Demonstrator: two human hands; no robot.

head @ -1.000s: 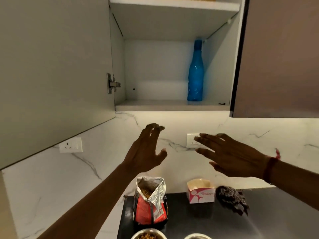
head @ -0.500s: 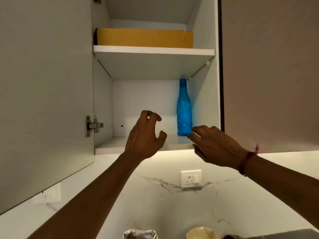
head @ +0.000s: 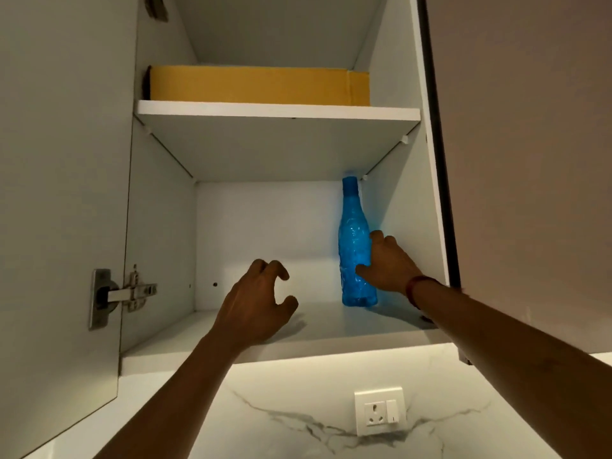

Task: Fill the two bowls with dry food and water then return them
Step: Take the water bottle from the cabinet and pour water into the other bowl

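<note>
A white wall cabinet point(head: 165, 226) stands open. Its door point(head: 59, 193) is swung out left of the left grip point(head: 255, 306), on a metal hinge point(head: 122, 296). The bottom board point(head: 331, 329) lies just under that grip. A shelf point(head: 278, 111) crosses high above, with a yellow box point(head: 258, 84) on it. Right of the right grip point(head: 390, 263) is a shut brownish door point(head: 530, 160). Below both grips, a white marble wall point(head: 281, 385) with grey veins takes a warm glow from under the cabinet. A white socket point(head: 379, 410) sits in it below the right grip.
</note>
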